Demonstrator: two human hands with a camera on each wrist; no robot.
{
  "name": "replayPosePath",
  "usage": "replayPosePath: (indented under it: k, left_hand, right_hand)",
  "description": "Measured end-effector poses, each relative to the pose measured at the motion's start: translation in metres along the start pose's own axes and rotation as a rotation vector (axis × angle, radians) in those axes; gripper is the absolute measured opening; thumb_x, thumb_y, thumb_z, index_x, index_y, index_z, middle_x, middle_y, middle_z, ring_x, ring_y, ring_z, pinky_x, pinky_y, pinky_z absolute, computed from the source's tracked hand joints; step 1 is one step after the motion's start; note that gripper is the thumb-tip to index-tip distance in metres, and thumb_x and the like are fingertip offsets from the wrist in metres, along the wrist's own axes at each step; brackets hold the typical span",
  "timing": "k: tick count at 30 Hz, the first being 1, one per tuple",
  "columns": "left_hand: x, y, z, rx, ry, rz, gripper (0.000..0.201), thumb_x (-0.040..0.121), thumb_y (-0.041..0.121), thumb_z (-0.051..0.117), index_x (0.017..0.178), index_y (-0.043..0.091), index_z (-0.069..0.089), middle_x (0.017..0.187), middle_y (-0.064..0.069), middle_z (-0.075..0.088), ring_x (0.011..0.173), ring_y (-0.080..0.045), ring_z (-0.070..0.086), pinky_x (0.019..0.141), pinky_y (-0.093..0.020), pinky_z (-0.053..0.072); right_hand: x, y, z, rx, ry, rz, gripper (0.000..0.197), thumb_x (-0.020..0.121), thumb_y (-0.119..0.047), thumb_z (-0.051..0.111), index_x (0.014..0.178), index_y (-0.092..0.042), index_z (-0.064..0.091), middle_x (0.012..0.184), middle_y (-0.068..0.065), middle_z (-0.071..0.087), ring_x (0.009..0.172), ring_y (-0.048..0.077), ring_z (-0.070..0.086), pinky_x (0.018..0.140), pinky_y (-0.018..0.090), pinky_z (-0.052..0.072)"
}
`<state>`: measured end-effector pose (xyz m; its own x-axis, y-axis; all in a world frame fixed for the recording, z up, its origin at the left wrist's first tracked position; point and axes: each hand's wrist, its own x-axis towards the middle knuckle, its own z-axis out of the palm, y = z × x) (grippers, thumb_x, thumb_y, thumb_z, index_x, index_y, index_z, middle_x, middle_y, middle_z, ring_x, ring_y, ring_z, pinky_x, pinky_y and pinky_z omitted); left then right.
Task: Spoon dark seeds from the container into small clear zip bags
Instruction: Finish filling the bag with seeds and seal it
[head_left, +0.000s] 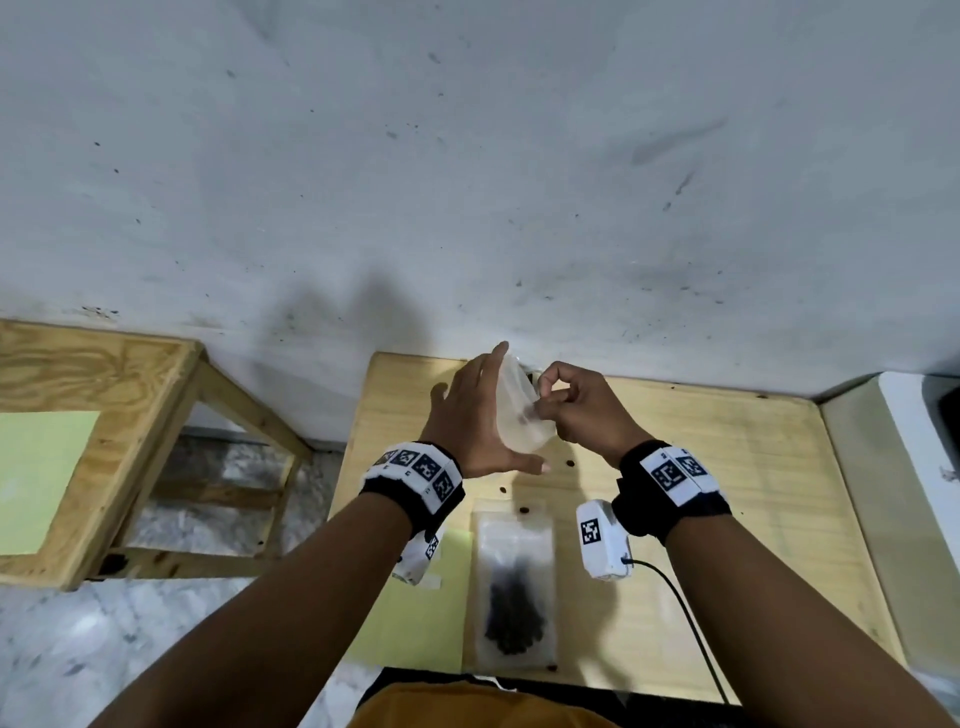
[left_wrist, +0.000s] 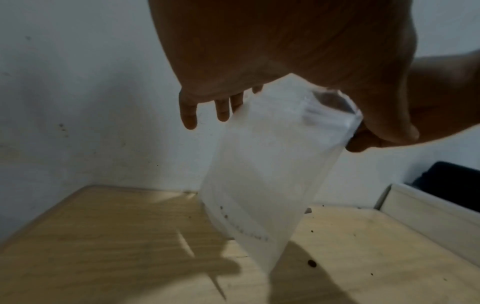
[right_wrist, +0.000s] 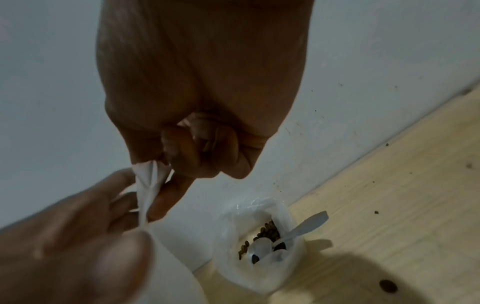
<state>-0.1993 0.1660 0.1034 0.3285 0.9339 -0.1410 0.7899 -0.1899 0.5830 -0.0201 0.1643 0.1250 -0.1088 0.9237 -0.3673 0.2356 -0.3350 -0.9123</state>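
Head view shows the small clear zip bag (head_left: 519, 415) held up at 12 o'clock over the table (head_left: 727, 493), looking light, floppy and slippery, so its top edge seems the best place to hold, where the left hand (head_left: 467, 410) and the right hand (head_left: 582, 410) both pinch it.

Behind container (right_wrist: 259, 277) stood wall (head_left: 467, 156); held bag (head_left: 519, 410) hung before it; filled bag (head_left: 514, 582) lay nearer; table (head_left: 753, 493) right side lay open.

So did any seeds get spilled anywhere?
Yes. A few loose seeds lie scattered on the wooden table, between the filled bag and the clear bag pinched by the left hand and right hand. More dot the table near the tub.
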Motion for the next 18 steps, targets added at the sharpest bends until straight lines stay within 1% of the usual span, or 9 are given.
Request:
replayPosePath:
  k: [1,4,7,8,11,14,15,17,18]
  left_hand:
    - [0.004,0.0,0.002,0.018,-0.002,-0.001,0.146,0.039,0.072,0.082,0.153,0.023,0.006,0.152,0.004,0.032,0.14,-0.018,0.033,0.11,-0.049,0.031]
    - [0.009,0.003,0.006,0.023,0.01,0.04,0.137,0.043,0.058,0.085,0.152,0.022,0.011,0.142,0.001,0.038,0.129,-0.022,0.043,0.108,-0.043,0.036]
    - [0.01,0.003,0.003,0.071,0.015,0.123,0.132,0.044,0.05,0.083,0.152,0.021,0.014,0.136,0.0,0.041,0.123,-0.021,0.044,0.107,-0.039,0.036]
    - [0.01,0.002,0.003,0.093,0.008,0.141,0.131,0.045,0.048,0.083,0.153,0.02,0.014,0.138,0.0,0.041,0.125,-0.022,0.042,0.107,-0.039,0.036]
    - [0.012,-0.001,0.006,0.133,0.0,0.138,0.125,0.054,0.043,0.082,0.155,0.017,0.013,0.146,-0.002,0.038,0.133,-0.022,0.038,0.11,-0.037,0.033]
    - [0.014,-0.005,0.009,0.087,0.026,0.109,0.119,0.056,0.043,0.084,0.153,0.017,0.019,0.149,0.001,0.038,0.135,-0.02,0.039,0.112,-0.037,0.032]
    - [0.014,-0.007,0.01,0.073,0.027,0.115,0.119,0.056,0.043,0.085,0.153,0.017,0.021,0.149,0.001,0.038,0.135,-0.02,0.039,0.112,-0.036,0.03]
    - [0.015,-0.01,0.01,0.066,0.013,0.143,0.119,0.054,0.045,0.085,0.153,0.02,0.023,0.148,0.003,0.038,0.134,-0.019,0.039,0.112,-0.039,0.029]
    - [0.015,-0.011,0.01,0.069,0.001,0.157,0.12,0.053,0.046,0.084,0.153,0.022,0.023,0.146,0.003,0.038,0.132,-0.02,0.039,0.111,-0.041,0.03]
  right_hand:
    - [0.002,-0.001,-0.002,0.016,-0.027,0.006,0.025,0.083,0.011,0.064,0.08,-0.009,0.051,0.069,0.014,0.042,0.042,0.01,0.027,0.041,0.018,0.025]
    - [0.006,-0.004,-0.007,-0.006,-0.085,-0.002,0.024,0.087,0.011,0.061,0.081,-0.01,0.053,0.074,0.017,0.039,0.042,0.006,0.026,0.041,0.017,0.026]
    - [0.011,-0.002,-0.01,-0.149,-0.078,-0.082,0.021,0.084,0.011,0.062,0.079,-0.009,0.057,0.066,0.015,0.045,0.044,0.008,0.034,0.046,0.018,0.033]
    - [0.013,0.0,-0.01,-0.225,-0.054,-0.129,0.023,0.081,0.01,0.063,0.077,-0.012,0.059,0.063,0.013,0.05,0.047,0.009,0.041,0.051,0.02,0.039]
    - [0.021,0.01,-0.011,-0.407,0.019,-0.213,0.044,0.075,0.008,0.061,0.071,-0.036,0.063,0.056,-0.013,0.058,0.062,0.017,0.059,0.068,0.034,0.051]
    - [0.027,0.016,-0.01,-0.469,0.045,-0.198,0.051,0.075,0.002,0.066,0.073,-0.048,0.067,0.06,-0.019,0.061,0.074,0.021,0.065,0.077,0.04,0.054]
    - [0.028,0.017,-0.009,-0.455,0.028,-0.179,0.042,0.076,-0.005,0.073,0.077,-0.047,0.071,0.066,-0.018,0.065,0.076,0.019,0.065,0.077,0.04,0.054]
    - [0.026,0.013,-0.009,-0.397,-0.058,-0.143,0.016,0.073,-0.025,0.086,0.084,-0.03,0.077,0.078,-0.007,0.07,0.072,0.011,0.063,0.068,0.033,0.052]
    - [0.024,0.009,-0.009,-0.366,-0.11,-0.117,0.019,0.072,-0.029,0.089,0.085,-0.022,0.078,0.081,0.001,0.07,0.064,0.006,0.058,0.06,0.025,0.047]
